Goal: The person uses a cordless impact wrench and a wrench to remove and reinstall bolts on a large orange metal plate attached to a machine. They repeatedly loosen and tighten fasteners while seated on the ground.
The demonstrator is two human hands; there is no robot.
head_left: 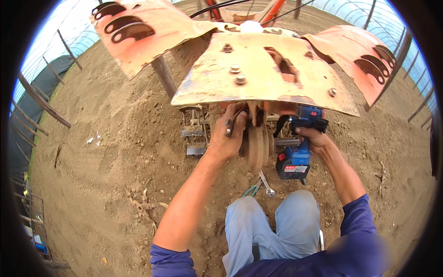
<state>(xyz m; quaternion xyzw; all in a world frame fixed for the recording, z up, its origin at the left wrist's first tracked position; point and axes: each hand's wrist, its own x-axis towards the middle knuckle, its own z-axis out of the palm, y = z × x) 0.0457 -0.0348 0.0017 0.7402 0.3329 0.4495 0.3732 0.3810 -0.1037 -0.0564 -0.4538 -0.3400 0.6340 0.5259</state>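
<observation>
My right hand [314, 138] is wrapped round the grip of a blue cordless power driver [295, 157] with a black-and-red battery at its base. The driver's head points left beneath the fender edge; its tip is hidden. My left hand [227, 136] reaches under the orange metal fender [258, 69] of a tiller, its fingers curled beside the muddy round hub [257, 145]. A small shiny metal piece [228, 128] shows at those fingers; its kind is unclear. Soil-caked tiller blades [196, 149] sit left of the hub, and a metal shaft [287, 141] juts out on its right.
On the soil before my knees lie an adjustable wrench [267, 185] and green-handled pliers [252, 189]. A loose bladed tiller part [144, 207] rests left of my left arm. Side fenders [152, 32] spread overhead. Wooden poles [44, 104] stand along the greenhouse sides.
</observation>
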